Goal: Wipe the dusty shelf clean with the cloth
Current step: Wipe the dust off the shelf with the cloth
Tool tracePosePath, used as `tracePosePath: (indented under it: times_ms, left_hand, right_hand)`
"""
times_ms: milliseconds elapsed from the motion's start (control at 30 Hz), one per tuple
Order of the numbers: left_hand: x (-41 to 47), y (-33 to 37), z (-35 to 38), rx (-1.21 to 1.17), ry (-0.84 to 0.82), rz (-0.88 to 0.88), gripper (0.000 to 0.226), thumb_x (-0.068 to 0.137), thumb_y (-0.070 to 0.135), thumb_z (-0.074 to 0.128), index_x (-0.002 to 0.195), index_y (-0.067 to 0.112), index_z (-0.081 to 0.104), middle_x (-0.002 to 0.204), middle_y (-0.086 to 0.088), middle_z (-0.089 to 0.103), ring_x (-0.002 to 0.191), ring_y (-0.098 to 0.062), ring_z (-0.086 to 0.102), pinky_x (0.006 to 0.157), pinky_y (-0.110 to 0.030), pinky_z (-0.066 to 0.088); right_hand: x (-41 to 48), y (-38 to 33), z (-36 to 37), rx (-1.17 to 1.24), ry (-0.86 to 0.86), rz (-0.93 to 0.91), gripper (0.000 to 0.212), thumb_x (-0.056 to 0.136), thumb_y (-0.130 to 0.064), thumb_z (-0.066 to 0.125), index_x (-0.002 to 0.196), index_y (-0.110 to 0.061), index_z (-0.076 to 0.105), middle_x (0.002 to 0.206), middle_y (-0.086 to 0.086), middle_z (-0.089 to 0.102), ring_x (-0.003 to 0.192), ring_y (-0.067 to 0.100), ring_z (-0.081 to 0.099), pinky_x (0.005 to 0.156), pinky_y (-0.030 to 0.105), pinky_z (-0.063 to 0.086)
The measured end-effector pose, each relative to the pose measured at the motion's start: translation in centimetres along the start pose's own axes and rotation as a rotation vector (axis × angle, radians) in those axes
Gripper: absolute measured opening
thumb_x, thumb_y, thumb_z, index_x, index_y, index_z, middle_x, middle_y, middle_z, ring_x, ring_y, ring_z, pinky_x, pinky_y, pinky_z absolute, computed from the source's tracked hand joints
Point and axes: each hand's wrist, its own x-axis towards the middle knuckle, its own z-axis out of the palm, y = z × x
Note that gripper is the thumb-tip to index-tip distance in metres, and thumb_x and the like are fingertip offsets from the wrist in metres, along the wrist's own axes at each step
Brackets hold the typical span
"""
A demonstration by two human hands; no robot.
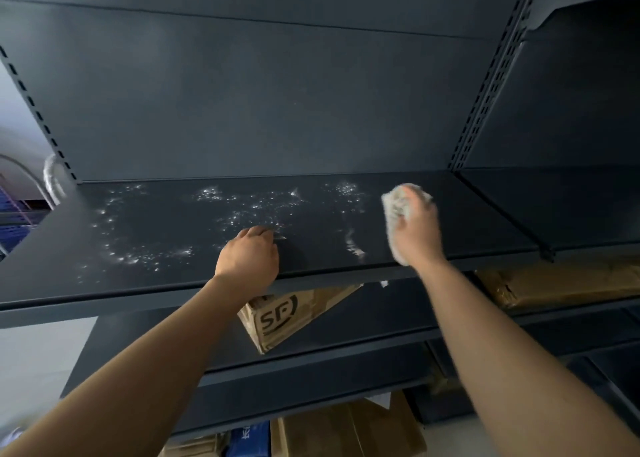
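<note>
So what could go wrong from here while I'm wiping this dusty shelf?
The white dust lies left of the cloth in the right hand; a sweep toward the front edge could drop it onto the cardboard box below. The left hand rests on the shelf amid the specks, so it may smear them or block the stroke.
</note>
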Motion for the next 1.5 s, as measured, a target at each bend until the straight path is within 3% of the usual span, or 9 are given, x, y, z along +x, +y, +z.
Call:
tracePosePath:
  times_ms: [100,267,500,700,833,1033,1200,1300,1500]
  left_hand:
    - [-0.2,-1.3,-0.1,0.004,0.004,0.0,0.042,0.099,0.028,0.032,0.134,0.012,0.045,0.14,-0.002,0.047,0.129,-0.023,0.042,0.105,-0.035,0.034]
    - [-0.2,-2.8,0.0,-0.034,0.027,-0.034,0.041,0.099,0.027,0.032,0.132,0.009,0.047,0.139,-0.005,0.047,0.129,-0.025,0.041,0.107,-0.035,0.033]
    - [-0.2,-3.3,0.0,-0.075,0.044,-0.04,0.039,0.099,0.024,0.032,0.131,0.007,0.047,0.14,-0.006,0.046,0.13,-0.025,0.04,0.107,-0.036,0.033]
    - [1.6,-3.8,-0.2,-0.054,0.041,-0.067,0.044,0.098,0.028,0.033,0.137,0.008,0.042,0.145,-0.005,0.042,0.135,-0.025,0.035,0.111,-0.036,0.03]
    - [3.3,-3.4,0.0,-0.019,0.008,-0.119,0.041,0.098,0.027,0.033,0.133,0.008,0.046,0.143,-0.005,0.044,0.133,-0.025,0.038,0.108,-0.037,0.033]
    - [4.5,-3.2,0.2,0.072,0.038,-0.171,0.037,0.098,0.026,0.033,0.121,0.011,0.057,0.132,-0.003,0.053,0.12,-0.024,0.05,0.094,-0.036,0.044]
    - [5.0,-3.4,0.4,0.053,0.119,-0.166,0.03,0.095,0.024,0.036,0.099,0.012,0.063,0.111,-0.003,0.061,0.104,-0.025,0.057,0.075,-0.031,0.043]
    - [6.0,-3.9,0.1,0.038,0.177,-0.184,0.028,0.094,0.022,0.038,0.098,0.011,0.063,0.11,-0.004,0.062,0.1,-0.027,0.057,0.073,-0.031,0.041]
    - [7.8,-4.1,0.3,0.061,0.12,-0.244,0.029,0.094,0.024,0.037,0.099,0.011,0.062,0.116,-0.005,0.06,0.106,-0.029,0.055,0.082,-0.035,0.044]
  right_hand:
    - [-0.3,2.6,-1.4,-0.112,-0.077,0.253,0.061,0.092,-0.009,0.048,0.145,-0.029,0.025,0.144,0.016,0.03,0.115,0.036,0.051,0.088,0.037,0.042]
    - [-2.0,-0.2,3.3,-0.252,-0.143,0.117,0.056,0.089,-0.01,0.054,0.138,-0.028,0.034,0.129,0.017,0.04,0.091,0.034,0.058,0.067,0.03,0.04]
    - [-3.9,-7.2,9.0,-0.028,-0.379,-0.1,0.055,0.092,-0.013,0.05,0.143,-0.024,0.034,0.138,0.014,0.041,0.116,0.031,0.051,0.088,0.029,0.043]
    - [2.5,-2.6,5.1,-0.019,-0.069,-0.028,0.046,0.091,-0.014,0.048,0.135,-0.024,0.045,0.127,0.02,0.051,0.109,0.035,0.055,0.08,0.028,0.04]
    - [5.8,2.7,4.3,-0.157,-0.14,0.25,0.056,0.089,-0.006,0.047,0.14,-0.027,0.033,0.139,0.015,0.03,0.104,0.038,0.054,0.081,0.035,0.046]
    - [6.5,-0.7,10.4,-0.3,-0.202,-0.05,0.054,0.082,-0.01,0.057,0.131,-0.021,0.038,0.124,0.018,0.038,0.099,0.039,0.053,0.077,0.032,0.042]
    - [4.4,-5.5,14.0,0.014,-0.436,-0.235,0.046,0.089,-0.014,0.052,0.133,-0.022,0.045,0.131,0.014,0.042,0.109,0.034,0.054,0.091,0.03,0.043]
    - [7.0,-4.4,12.5,0.161,-0.277,-0.31,0.037,0.086,-0.012,0.048,0.122,-0.018,0.055,0.127,0.014,0.05,0.114,0.03,0.05,0.092,0.025,0.039]
    - [14.2,4.7,8.3,-0.125,-0.122,0.156,0.049,0.087,-0.008,0.046,0.133,-0.026,0.043,0.136,0.017,0.033,0.107,0.04,0.053,0.09,0.036,0.045]
